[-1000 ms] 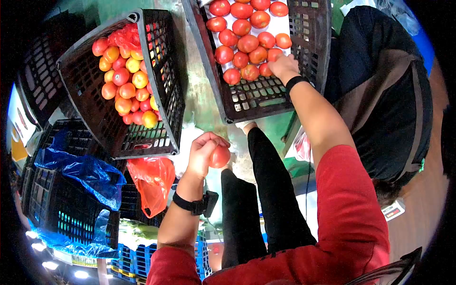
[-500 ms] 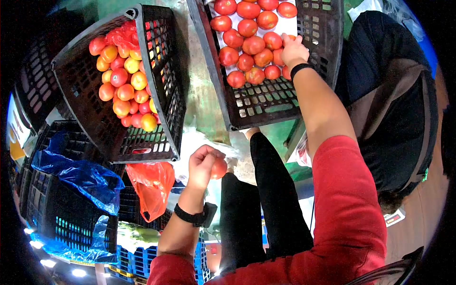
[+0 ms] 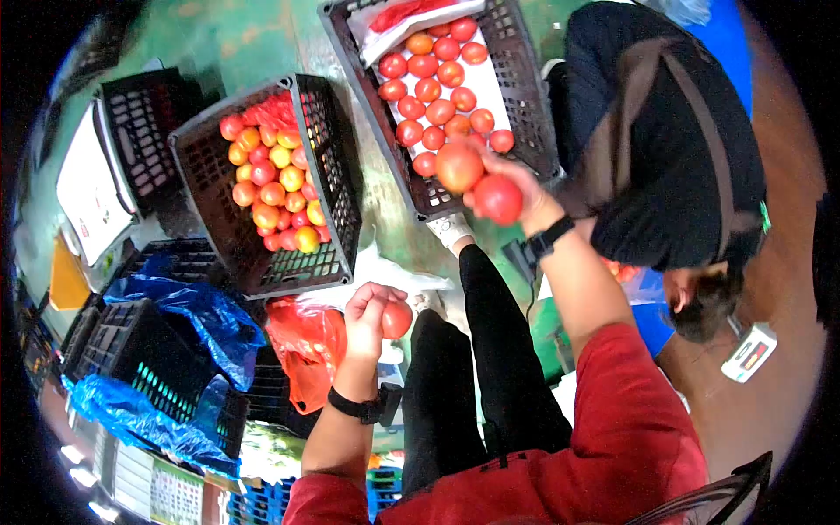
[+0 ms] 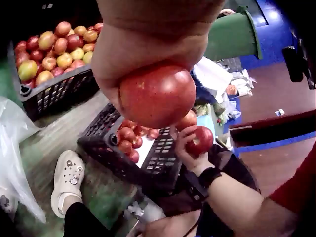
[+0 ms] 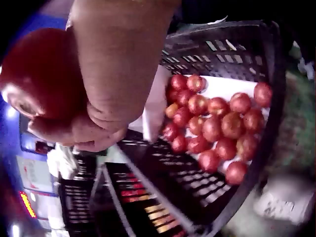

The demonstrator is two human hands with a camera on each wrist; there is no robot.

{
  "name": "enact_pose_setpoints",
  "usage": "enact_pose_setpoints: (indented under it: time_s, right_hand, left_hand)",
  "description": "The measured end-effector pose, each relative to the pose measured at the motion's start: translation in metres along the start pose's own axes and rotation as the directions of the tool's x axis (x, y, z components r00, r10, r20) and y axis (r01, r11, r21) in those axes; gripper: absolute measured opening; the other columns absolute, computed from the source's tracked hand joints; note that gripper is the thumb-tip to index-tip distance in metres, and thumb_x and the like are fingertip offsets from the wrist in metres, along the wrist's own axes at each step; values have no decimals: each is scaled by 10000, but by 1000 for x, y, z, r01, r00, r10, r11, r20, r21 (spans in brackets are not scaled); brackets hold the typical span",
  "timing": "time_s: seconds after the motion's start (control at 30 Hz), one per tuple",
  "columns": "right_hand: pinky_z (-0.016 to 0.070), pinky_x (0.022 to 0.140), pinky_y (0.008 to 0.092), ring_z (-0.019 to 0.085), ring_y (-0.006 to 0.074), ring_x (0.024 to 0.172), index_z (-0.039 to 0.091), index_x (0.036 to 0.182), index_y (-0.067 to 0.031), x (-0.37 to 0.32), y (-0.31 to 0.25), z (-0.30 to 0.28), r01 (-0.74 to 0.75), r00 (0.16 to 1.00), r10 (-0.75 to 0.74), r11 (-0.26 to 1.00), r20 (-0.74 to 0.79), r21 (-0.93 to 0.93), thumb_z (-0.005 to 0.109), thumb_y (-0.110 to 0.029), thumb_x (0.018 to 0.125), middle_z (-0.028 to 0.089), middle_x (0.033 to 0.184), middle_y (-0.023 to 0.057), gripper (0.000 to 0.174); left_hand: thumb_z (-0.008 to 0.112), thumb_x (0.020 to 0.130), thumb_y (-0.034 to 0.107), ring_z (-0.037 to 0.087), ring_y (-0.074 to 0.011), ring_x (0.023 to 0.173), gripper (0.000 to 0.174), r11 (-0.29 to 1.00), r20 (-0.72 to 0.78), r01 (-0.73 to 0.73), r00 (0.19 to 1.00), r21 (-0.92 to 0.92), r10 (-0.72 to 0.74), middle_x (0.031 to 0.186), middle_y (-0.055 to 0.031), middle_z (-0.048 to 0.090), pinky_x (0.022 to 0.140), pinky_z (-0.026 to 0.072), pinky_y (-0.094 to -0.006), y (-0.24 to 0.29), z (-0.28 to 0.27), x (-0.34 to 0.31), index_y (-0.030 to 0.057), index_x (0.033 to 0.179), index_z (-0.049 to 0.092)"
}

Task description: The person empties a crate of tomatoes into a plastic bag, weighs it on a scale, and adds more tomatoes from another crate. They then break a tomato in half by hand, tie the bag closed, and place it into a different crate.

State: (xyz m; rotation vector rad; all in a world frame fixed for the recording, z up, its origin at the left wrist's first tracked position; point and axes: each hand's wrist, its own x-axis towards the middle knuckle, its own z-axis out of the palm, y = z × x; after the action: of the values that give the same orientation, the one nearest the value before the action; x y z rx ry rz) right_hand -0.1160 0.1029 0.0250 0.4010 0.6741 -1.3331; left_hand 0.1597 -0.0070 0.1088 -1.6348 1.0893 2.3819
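Note:
My left hand point(image 3: 366, 317) grips a red tomato point(image 3: 396, 320) above my knees. In the left wrist view this tomato point(image 4: 158, 96) fills the space below the palm. Two more tomatoes are in my right hand point(image 3: 528, 186): an orange-red one point(image 3: 458, 166) at the fingers and a redder one point(image 3: 498, 199) nearer the palm. The right hand is over the near end of a black crate point(image 3: 534, 105), where red tomatoes point(image 3: 440, 111) lie spread on white lining. One held tomato point(image 5: 44, 74) shows close up in the right wrist view.
A second black crate point(image 3: 353, 197) at left holds red and yellow tomatoes point(image 3: 273, 194). Red plastic bag point(image 3: 302, 350) and blue plastic sheet point(image 3: 197, 319) lie nearby over dark crates. Another person in black point(image 3: 674, 140) bends down at right. A small boxy device point(image 3: 750, 353) is beyond.
My right hand has drawn back from among the tomatoes toward the crate's near end and now holds two. The left hand keeps its tomato. The head view has shifted.

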Motion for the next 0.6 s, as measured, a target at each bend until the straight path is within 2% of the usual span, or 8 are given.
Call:
enact_pose_setpoints:
  time_s: [0.03,0.07,0.17,0.27,0.3,0.37,0.43,0.6]
  right_hand:
    - [525,496,322,617,245,648,312,1294,-129,-21,14,32,87,996,-89,991,15,97,474,-264,847,546,1028,136,494]
    - [532,535,314,619,238,669,318,1289,-119,-41,25,47,23,993,-36,993,109,117,478,-221,836,499,1123,132,491]
    - [509,749,375,473,276,1083,327,1257,-48,-87,70,78,113,981,-94,988,167,-107,546,-136,775,438,1181,133,536]
    - [512,694,362,555,233,936,353,1221,-68,-145,134,91,-30,946,40,999,321,-37,508,-218,822,467,1140,132,454]
    - [441,834,325,498,186,1037,371,1218,-100,-164,156,90,-133,922,121,991,368,7,518,-278,842,481,1147,85,442]
    - [493,731,351,577,201,916,433,1171,-68,-215,183,115,-34,961,68,991,267,-131,545,-408,815,538,1082,97,505]
    - [494,728,345,614,222,813,459,1133,-22,-235,234,97,-128,877,178,982,446,-141,547,-407,815,579,1002,114,507]
    - [479,748,318,613,222,802,497,1074,12,-321,270,85,-9,929,31,998,369,-60,500,-439,831,591,972,126,513]
  left_hand:
    - [444,831,68,549,-170,759,151,996,6,-83,997,-16,83,786,-120,601,745,430,-289,8,2,-12,-3,717,513]
    - [445,834,73,544,-167,769,153,986,18,-162,986,-34,163,802,-121,600,755,424,-287,16,5,-24,-3,718,511]
    - [438,827,60,537,-172,775,146,916,100,-374,927,145,363,813,-120,589,755,415,-289,46,28,-75,4,705,497]
    - [421,812,21,538,-174,771,133,865,321,-471,857,175,402,815,-123,584,742,420,-280,49,56,-127,-1,695,480]
    - [419,805,16,538,-177,768,126,864,390,-456,851,213,352,819,-125,583,749,427,-295,45,64,-144,3,694,477]
    - [412,795,6,539,-190,773,118,861,516,-444,813,249,270,825,-125,582,760,431,-321,26,81,-172,7,696,476]
    - [407,769,7,539,-210,800,90,823,675,-491,712,285,191,791,-117,568,771,427,-338,4,95,-197,-1,727,486]
    - [392,773,6,523,-178,812,117,852,719,-316,688,417,-97,852,-98,552,746,417,-279,-44,132,-234,8,809,504]
